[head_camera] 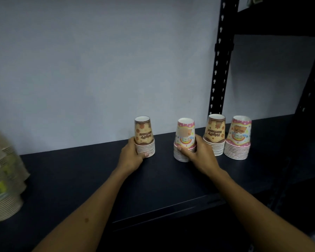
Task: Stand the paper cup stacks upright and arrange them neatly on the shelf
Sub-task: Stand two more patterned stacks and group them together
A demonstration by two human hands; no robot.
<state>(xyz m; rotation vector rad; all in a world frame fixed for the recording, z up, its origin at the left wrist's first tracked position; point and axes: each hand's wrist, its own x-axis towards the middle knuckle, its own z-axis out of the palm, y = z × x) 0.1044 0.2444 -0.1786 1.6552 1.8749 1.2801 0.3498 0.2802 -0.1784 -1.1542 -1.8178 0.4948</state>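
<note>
Cup stacks (pixel 145 137) (pixel 185 140) stand upright, each gripped by fingers (pixel 185 150).

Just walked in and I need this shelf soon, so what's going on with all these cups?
A person is lining up stacks of upturned paper cups along the back of the dark shelf. The left hand grips the brown stack, and the right hand grips the pink stack beside it. Two more stacks, one brown and one pink, already stand upright side by side to the right. Some plain, greenish cup stacks sit blurred at the far left edge.
</note>
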